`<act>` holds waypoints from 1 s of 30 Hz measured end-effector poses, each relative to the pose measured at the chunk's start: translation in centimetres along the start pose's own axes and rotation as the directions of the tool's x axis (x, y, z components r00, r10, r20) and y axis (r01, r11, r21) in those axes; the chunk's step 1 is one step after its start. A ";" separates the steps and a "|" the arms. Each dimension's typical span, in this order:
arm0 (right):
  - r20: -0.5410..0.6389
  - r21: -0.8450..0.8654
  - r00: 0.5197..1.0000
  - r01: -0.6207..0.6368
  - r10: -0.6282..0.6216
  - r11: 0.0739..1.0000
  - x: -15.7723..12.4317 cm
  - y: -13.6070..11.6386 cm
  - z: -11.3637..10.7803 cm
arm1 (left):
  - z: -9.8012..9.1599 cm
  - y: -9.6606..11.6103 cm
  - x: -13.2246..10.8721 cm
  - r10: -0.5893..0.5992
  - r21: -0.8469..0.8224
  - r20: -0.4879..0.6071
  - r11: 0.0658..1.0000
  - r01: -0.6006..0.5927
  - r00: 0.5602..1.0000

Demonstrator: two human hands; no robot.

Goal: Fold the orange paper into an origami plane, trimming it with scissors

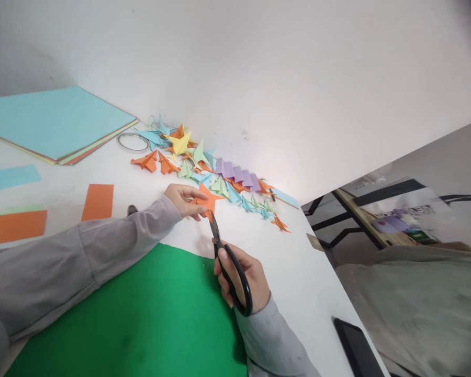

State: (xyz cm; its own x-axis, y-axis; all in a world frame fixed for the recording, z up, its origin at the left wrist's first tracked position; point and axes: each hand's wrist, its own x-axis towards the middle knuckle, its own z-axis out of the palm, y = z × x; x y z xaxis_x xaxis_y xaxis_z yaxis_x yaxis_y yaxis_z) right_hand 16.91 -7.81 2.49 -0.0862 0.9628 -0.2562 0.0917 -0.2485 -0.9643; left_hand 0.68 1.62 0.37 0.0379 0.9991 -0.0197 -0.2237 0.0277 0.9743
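My left hand (183,201) pinches a small folded orange paper shape (209,201) above the white table (298,272). My right hand (241,275) grips black scissors (230,267) through the handle loops. The blades point up and away, and their tips meet the lower edge of the orange shape. Both arms wear grey sleeves. A green sheet (149,319) lies under my forearms.
A pile of folded paper figures (204,165) in several colours runs along the wall. A stack of coloured sheets (55,123), a tape roll (132,141) and orange strips (98,201) lie to the left. A dark phone (357,348) rests near the table's right edge.
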 end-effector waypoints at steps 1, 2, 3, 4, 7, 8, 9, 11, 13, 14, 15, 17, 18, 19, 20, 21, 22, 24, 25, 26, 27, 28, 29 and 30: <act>0.001 -0.001 1.000 0.000 0.000 1.000 0.0 0.0 0.0 | 0.0 0.0 0.0 0.001 -0.001 0.002 1.000 -0.001 1.000; 0.002 -0.001 1.000 0.000 0.000 1.000 0.0 0.0 0.0 | 0.0 0.0 0.0 0.002 -0.002 0.003 1.000 -0.002 1.000; 0.003 -0.003 1.000 0.001 -0.001 1.000 0.0 0.0 0.0 | 0.0 0.1 0.0 0.004 -0.003 0.002 1.000 -0.004 1.000; 0.003 -0.005 1.000 0.000 0.000 1.000 0.0 0.0 0.0 | 0.0 0.1 0.0 0.006 -0.004 0.000 1.000 -0.006 1.000; -0.001 -0.002 1.000 -0.006 0.006 1.000 0.0 0.0 0.0 | 0.1 0.0 0.0 0.011 -0.009 -0.007 1.000 -0.011 1.000; -0.003 0.002 1.000 -0.008 0.008 1.000 0.0 0.0 0.0 | 0.1 0.0 0.0 0.013 -0.013 -0.009 1.000 -0.013 1.000; -0.004 0.006 1.000 -0.009 0.009 1.000 0.0 0.0 0.1 | 0.1 0.0 0.1 0.015 -0.016 -0.011 1.000 -0.015 1.000; -0.011 0.012 1.000 -0.012 0.012 1.000 0.0 0.1 0.1 | 0.1 -0.1 0.1 0.019 -0.015 -0.014 1.000 -0.019 1.000; -0.021 0.014 1.000 -0.014 0.014 1.000 -0.1 0.1 0.1 | 0.1 -0.2 0.1 0.020 -0.004 -0.013 1.000 -0.020 1.000; -0.026 0.015 1.000 -0.016 0.016 1.000 -0.1 0.0 0.1 | 0.1 -0.2 0.1 0.021 0.001 -0.012 1.000 -0.021 1.000; -0.029 0.014 0.999 -0.017 0.017 1.000 -0.1 0.0 0.1 | 0.0 -0.2 0.1 0.022 0.005 -0.011 1.000 -0.022 1.000; -0.032 0.012 0.999 -0.018 0.019 1.000 -0.1 0.0 0.2 | 0.0 -0.2 0.1 0.024 0.008 -0.012 1.000 -0.024 1.000; -0.034 0.010 0.999 -0.018 0.018 1.000 -0.1 0.0 0.2 | 0.0 -0.2 0.1 0.025 0.008 -0.012 1.000 -0.025 1.000; -0.035 0.008 0.999 -0.017 0.017 1.000 -0.1 0.0 0.2 | 0.0 -0.1 0.1 0.025 0.008 -0.011 1.000 -0.025 1.000; -0.036 0.006 0.999 -0.014 0.015 1.000 -0.1 0.0 0.2 | 0.0 -0.1 0.1 0.025 0.008 -0.010 1.000 -0.025 1.000; -0.038 0.003 0.999 -0.012 0.012 1.000 -0.2 -0.1 0.2 | 0.0 -0.1 0.0 0.025 0.008 -0.009 1.000 -0.025 1.000; -0.043 0.000 0.999 -0.009 0.009 1.000 -0.2 -0.1 0.3 | 0.0 -0.1 0.0 0.025 0.008 -0.008 1.000 -0.025 1.000; -0.053 -0.007 0.999 -0.008 0.007 1.000 -0.2 -0.1 0.3 | 0.0 0.0 0.0 0.023 0.008 -0.006 1.000 -0.023 1.000; -0.057 -0.010 0.998 -0.008 0.007 1.000 -0.2 -0.1 0.3 | 0.0 0.0 0.0 0.021 0.008 -0.006 1.000 -0.021 1.000; -0.060 -0.011 0.998 -0.007 0.007 1.000 -0.2 -0.1 0.3 | 0.0 0.0 0.0 0.019 0.008 -0.007 1.000 -0.019 1.000; -0.060 -0.013 0.998 -0.007 0.006 1.000 -0.2 0.0 0.3 | 0.0 0.0 0.0 0.018 0.007 -0.008 1.000 -0.018 1.000; -0.061 -0.014 0.998 -0.006 0.005 1.000 -0.2 0.0 0.3 | 0.1 0.0 0.0 0.017 0.007 -0.011 1.000 -0.017 1.000; -0.062 -0.016 0.998 -0.003 0.002 1.000 -0.2 0.0 0.3 | 0.1 0.0 0.0 0.017 0.006 -0.013 1.000 -0.017 1.000; -0.062 -0.017 0.998 0.001 -0.002 1.000 -0.2 0.1 0.3 | 0.1 0.0 0.0 0.016 0.007 -0.014 1.000 -0.016 1.000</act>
State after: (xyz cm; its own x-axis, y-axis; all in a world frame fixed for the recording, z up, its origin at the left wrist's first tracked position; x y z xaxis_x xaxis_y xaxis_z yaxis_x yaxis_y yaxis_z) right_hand 16.61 -8.03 2.45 -0.0243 0.9681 -0.2494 0.1083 -0.2454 -0.9633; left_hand 0.73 1.61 0.38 0.0202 0.9998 -0.0073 -0.2175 0.0115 0.9760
